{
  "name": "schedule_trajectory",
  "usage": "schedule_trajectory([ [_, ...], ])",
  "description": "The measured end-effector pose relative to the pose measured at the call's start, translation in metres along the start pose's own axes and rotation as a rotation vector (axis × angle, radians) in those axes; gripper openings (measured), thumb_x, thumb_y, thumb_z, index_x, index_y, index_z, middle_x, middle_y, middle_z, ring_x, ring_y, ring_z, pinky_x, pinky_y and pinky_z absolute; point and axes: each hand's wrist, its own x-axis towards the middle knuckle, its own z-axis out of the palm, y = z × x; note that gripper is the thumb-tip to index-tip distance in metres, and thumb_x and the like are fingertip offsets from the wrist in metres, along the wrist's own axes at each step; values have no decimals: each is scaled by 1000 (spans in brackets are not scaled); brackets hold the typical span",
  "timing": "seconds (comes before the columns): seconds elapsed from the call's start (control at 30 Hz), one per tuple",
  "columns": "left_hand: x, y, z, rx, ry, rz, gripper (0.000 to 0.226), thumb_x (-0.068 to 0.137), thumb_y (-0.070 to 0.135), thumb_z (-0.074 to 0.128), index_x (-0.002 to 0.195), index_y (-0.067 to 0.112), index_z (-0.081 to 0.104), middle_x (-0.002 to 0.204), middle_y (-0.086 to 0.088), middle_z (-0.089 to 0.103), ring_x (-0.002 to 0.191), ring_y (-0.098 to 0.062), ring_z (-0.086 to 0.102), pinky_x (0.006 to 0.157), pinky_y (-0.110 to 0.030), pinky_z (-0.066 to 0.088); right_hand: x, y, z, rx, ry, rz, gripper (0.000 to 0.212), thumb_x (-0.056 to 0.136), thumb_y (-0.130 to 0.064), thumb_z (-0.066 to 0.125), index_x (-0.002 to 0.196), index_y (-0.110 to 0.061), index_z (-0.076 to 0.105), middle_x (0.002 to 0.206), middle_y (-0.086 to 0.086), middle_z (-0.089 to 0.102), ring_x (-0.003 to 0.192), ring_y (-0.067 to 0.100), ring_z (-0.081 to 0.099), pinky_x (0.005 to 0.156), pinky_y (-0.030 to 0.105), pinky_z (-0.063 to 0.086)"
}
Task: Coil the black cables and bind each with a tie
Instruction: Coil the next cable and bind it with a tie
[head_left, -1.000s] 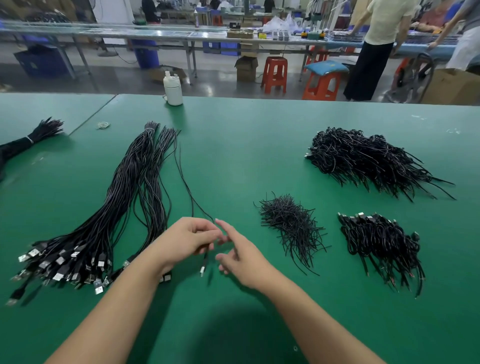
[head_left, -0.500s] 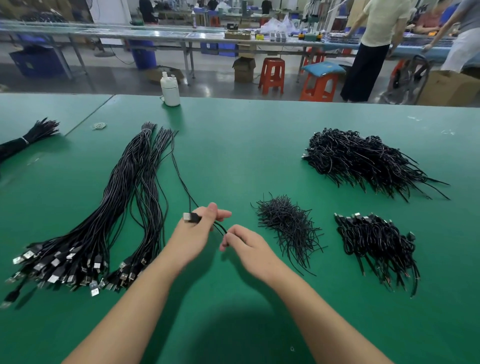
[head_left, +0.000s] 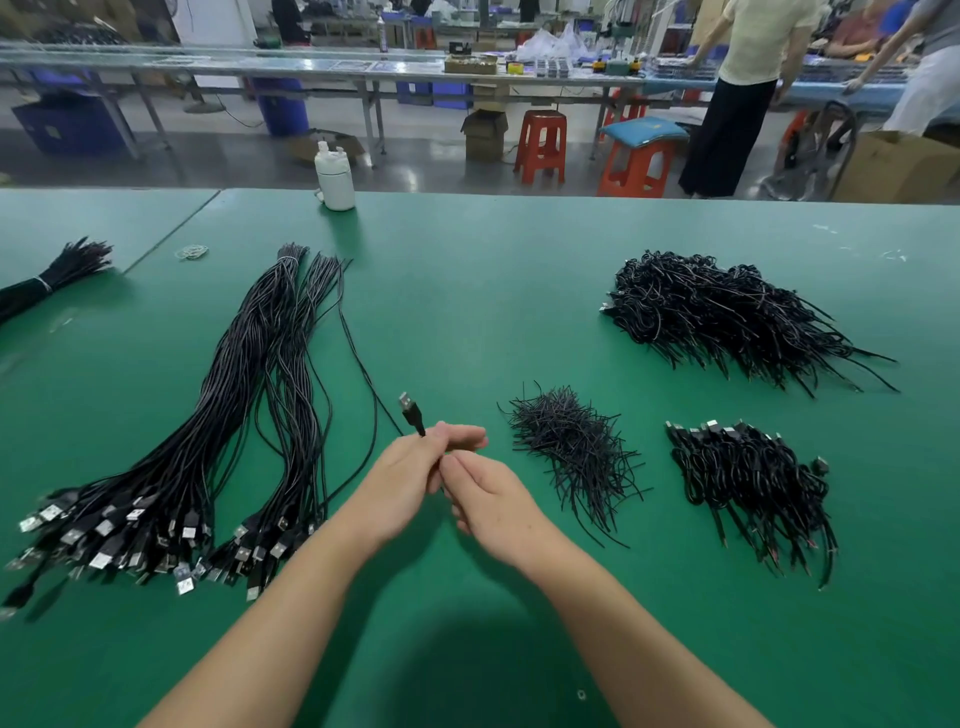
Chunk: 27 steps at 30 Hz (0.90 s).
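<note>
A person's left hand (head_left: 402, 478) grips a single black cable (head_left: 358, 353) just below its plug (head_left: 411, 413), which sticks up past the fingers, while the right hand (head_left: 488, 501) pinches the same cable right beside the left fingertips, above a green table (head_left: 467, 291). Left of the fingers lies a long bundle of straight cables (head_left: 208, 441); to their right sit a small heap of ties (head_left: 571, 447) and, beyond it, two piles of coiled cables (head_left: 753, 483).
</note>
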Motion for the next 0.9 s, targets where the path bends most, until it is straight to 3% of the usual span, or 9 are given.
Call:
schedule_trajectory([
  [0.1, 6, 16, -5, -449, 173, 68, 53, 108, 27, 23, 102, 3, 71, 113, -13, 72, 120, -23, 62, 111, -37, 40, -4, 7, -4, -43, -22, 29, 43, 105, -33, 41, 66, -27, 58, 53, -8, 34, 48, 9, 32, 50, 27, 27],
  [0.2, 8, 37, -37, -1014, -29, 38, 49, 100, 34, 37, 86, 6, 74, 97, -19, 74, 96, -32, 72, 83, -39, 59, -8, 14, -9, 67, -20, 169, 43, 105, -38, 40, 64, -24, 45, 55, -5, 28, 50, 12, 23, 52, 30, 16],
  [0.27, 1, 46, -53, -905, -432, -109, 43, 99, 34, 46, 89, 1, 71, 90, -23, 72, 78, -33, 74, 60, -33, 60, -8, 14, -14, 199, -6, 257, 42, 104, -41, 40, 66, -22, 40, 57, -5, 22, 51, 13, 15, 52, 30, 11],
  [0.37, -3, 32, -49, -237, -737, -334, 54, 100, 40, 47, 102, -11, 65, 99, -32, 70, 86, -43, 72, 64, -39, 61, -6, 6, -19, 348, 30, 280, 42, 104, -40, 40, 66, -21, 39, 54, -8, 22, 49, 11, 13, 48, 26, 10],
  [0.5, 0, 7, -18, 132, -496, -376, 53, 104, 39, 34, 114, -3, 66, 116, -19, 70, 107, -32, 68, 96, -40, 54, -6, -2, -15, 345, 28, 234, 37, 106, -34, 39, 70, -22, 44, 50, -13, 31, 44, 6, 22, 45, 22, 14],
  [0.6, 9, -3, -2, -83, -153, -273, 50, 106, 38, 32, 112, 2, 66, 120, -16, 69, 113, -25, 66, 103, -37, 49, -9, 0, -16, 257, 45, 169, 37, 106, -29, 40, 70, -22, 43, 53, -10, 30, 47, 8, 23, 49, 27, 14],
  [0.77, 30, 3, 4, -964, 253, -133, 53, 107, 36, 28, 112, -7, 58, 116, -28, 67, 104, -35, 69, 82, -41, 59, -19, 12, -7, 135, -87, 218, 41, 105, -32, 40, 66, -21, 46, 58, -3, 29, 51, 12, 23, 52, 30, 15],
  [0.83, 27, 11, -4, -1014, 175, -122, 50, 105, 38, 34, 101, -1, 64, 100, -23, 73, 84, -27, 75, 57, -30, 60, -20, 17, -8, 264, -113, 294, 43, 105, -36, 39, 64, -22, 39, 59, -2, 20, 52, 13, 14, 53, 31, 9],
  [0.9, 17, 17, -17, -921, -73, -129, 45, 100, 41, 45, 84, 7, 70, 67, -14, 71, 42, -15, 63, 34, -19, 43, -16, 21, -16, 448, -66, 324, 46, 104, -38, 40, 61, -23, 34, 59, -3, 15, 50, 13, 10, 47, 25, 9],
])
